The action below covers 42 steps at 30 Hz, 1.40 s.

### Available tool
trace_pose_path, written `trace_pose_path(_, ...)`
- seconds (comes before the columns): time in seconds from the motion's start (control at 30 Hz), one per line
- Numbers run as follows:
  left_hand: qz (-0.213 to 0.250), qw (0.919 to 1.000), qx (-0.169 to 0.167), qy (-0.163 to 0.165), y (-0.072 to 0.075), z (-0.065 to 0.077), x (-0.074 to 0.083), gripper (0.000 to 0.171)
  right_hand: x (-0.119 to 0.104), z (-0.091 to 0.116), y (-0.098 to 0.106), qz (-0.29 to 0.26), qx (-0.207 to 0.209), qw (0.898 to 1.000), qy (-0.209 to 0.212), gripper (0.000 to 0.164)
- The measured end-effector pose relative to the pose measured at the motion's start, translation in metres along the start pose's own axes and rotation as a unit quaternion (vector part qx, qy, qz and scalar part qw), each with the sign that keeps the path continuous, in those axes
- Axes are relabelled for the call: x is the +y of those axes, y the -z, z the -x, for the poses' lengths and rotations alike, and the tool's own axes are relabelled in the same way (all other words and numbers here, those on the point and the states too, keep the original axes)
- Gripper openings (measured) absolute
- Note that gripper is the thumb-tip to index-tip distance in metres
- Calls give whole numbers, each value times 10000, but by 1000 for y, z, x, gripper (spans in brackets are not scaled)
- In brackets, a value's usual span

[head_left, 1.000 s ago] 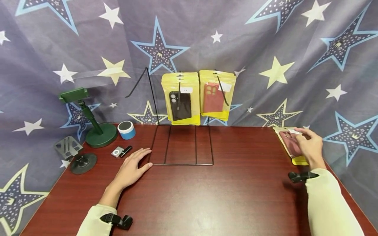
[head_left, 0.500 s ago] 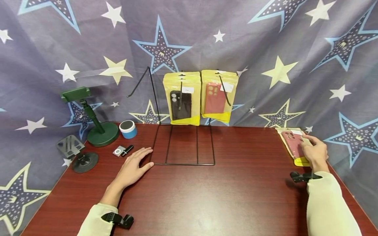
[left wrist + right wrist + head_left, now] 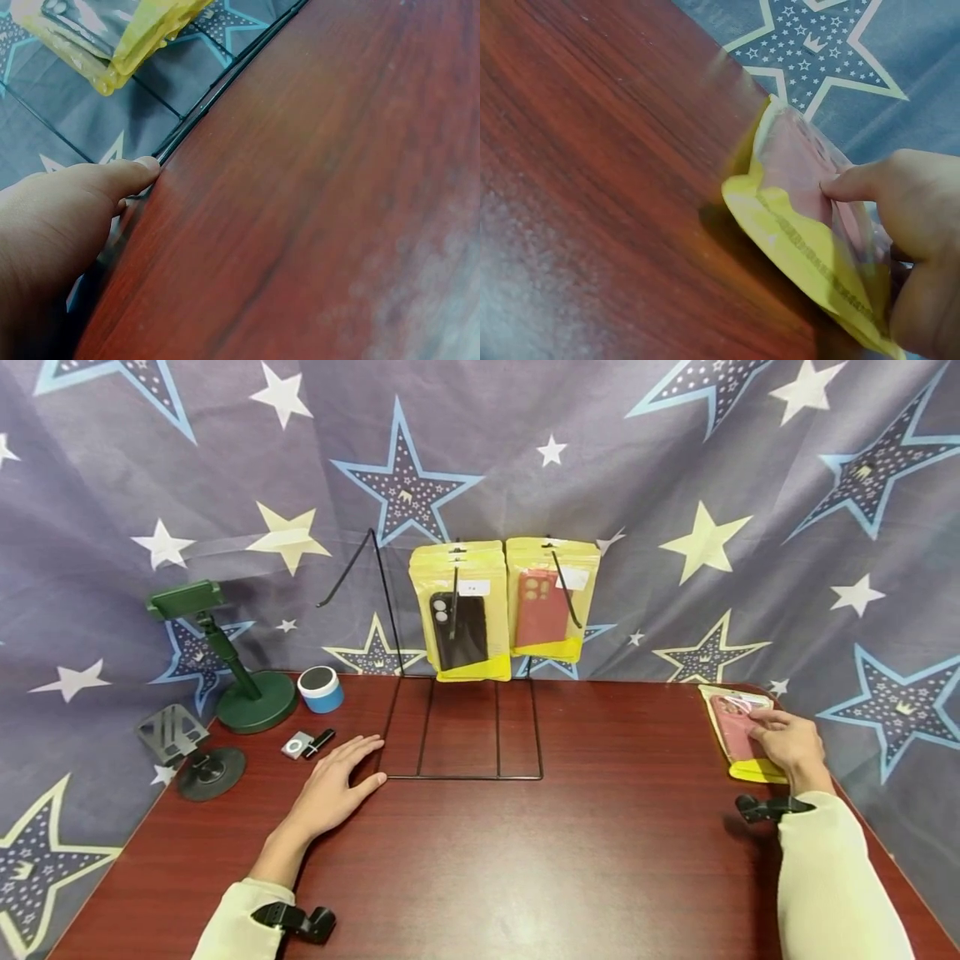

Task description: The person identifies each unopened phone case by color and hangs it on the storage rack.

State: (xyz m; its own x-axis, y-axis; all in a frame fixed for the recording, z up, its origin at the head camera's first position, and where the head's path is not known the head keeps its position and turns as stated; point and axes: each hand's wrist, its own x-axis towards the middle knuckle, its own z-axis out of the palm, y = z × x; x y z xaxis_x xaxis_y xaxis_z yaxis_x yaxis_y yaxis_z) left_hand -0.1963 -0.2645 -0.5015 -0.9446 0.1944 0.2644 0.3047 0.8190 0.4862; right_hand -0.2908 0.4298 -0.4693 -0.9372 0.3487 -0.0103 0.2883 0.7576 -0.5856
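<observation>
Yellow pouch [image 3: 738, 735] with pink phone case lies at table [image 3: 570, 852] right edge; right hand [image 3: 787, 745] pinches it. Left hand [image 3: 330, 785] flat, fingers relaxed, beside wire rack [image 3: 461, 727].

I see a dark reddish-brown wood-grain table [image 3: 570, 843]. Behind it hangs a grey-purple backdrop [image 3: 675, 485] patterned with cream stars and blue-outlined dotted stars. At far centre, two yellow packets [image 3: 504, 606] show a black case and a red one. On the right lies a yellow packet with a pink case [image 3: 731, 735]. At left stand a green stand [image 3: 240, 668] and a blue-and-white cylinder [image 3: 321, 689].
</observation>
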Motion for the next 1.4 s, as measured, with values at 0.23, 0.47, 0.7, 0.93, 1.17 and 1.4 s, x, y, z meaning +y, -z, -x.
trace_pose_path(0.23, -14, 10000, -32, 6, 0, 0, 0, 58, -2, 4, -5, -272, 105, 9996, 29, 45)
trace_pose_path(0.47, -10, 10000, -54, 17, 1, 0, 1, 58, -7, 5, -9, -702, 380, 9967, -159, 44)
trace_pose_path(0.7, -41, 10000, -26, -10, 1, 1, 1, 58, -10, 4, -11, -1755, 589, 9815, -481, 35)
trace_pose_path(0.93, -9, 10000, -35, 22, 2, 1, 2, 58, -12, 11, -12, -3722, 534, 9247, -588, 27)
trace_pose_path(1.17, 36, 10000, -74, 37, 1, 1, 2, 58, -26, 23, -2, -4734, 717, 8763, -532, 26)
trace_pose_path(1.4, 1, 9999, -89, 64, 3, 2, 3, 58, -56, 35, 10, -5240, 986, 8456, -252, 25)
